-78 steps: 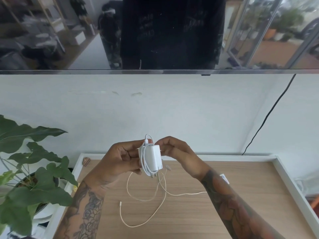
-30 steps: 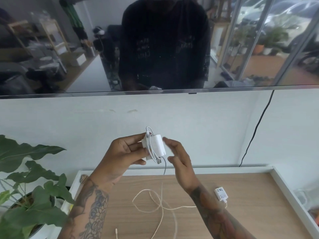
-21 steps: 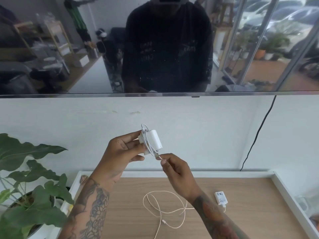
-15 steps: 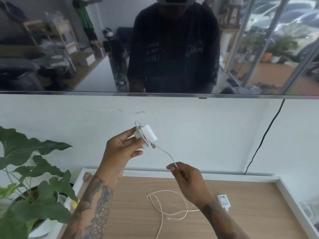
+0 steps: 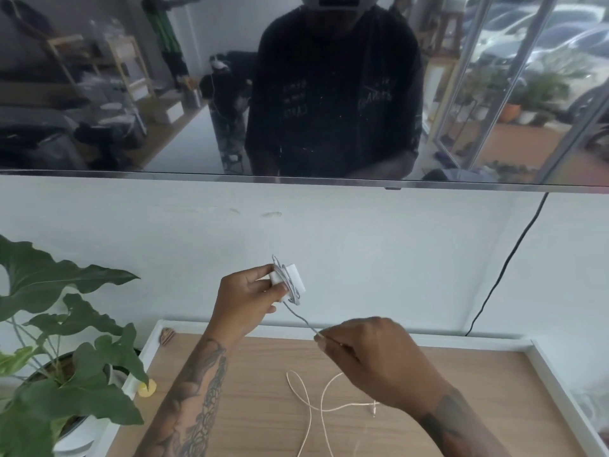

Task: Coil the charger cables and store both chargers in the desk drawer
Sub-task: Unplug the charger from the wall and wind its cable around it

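Above the light wooden desk top with its white raised rim (image 5: 560,364), left hand (image 5: 244,301) grips a small white block charger (image 5: 291,281) by thumb and fingers, a few turns of its thin white cable (image 5: 298,315) already lying round the body. Right hand (image 5: 375,354) pinches that cable a short way down the free run, line taut between the two hands. Rest of the cable lies slack in loose loops on the desk (image 5: 316,400), with its plug end near the right wrist. Step in hand, as I read it: wrapping the first charger, roughly partway. Next move calls for carrying the pinched length round the block and keeping tension so the turns don't slip off. Second charger and drawer not visible here.
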